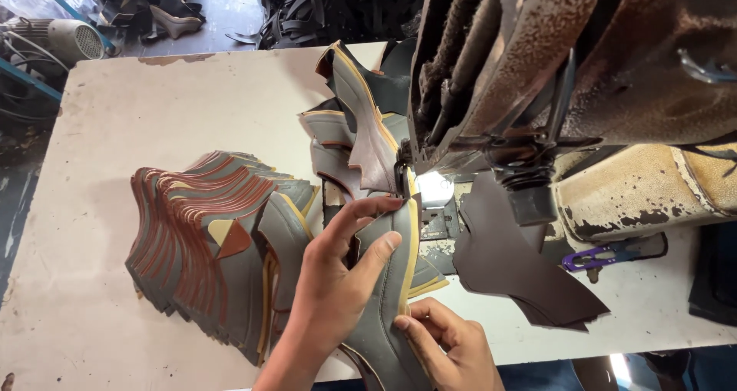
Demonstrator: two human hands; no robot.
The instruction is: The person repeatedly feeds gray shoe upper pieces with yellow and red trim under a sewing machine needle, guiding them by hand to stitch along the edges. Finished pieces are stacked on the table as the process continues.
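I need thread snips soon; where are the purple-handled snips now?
In the head view, the purple-handled snips lie on the white table at right, under the sewing machine, beside the dark brown leather piece.

We see a worn white worktable over a dark grey floor, lit by bright daylight.

Grey leather piece — yellow edge; brown-edged stack.
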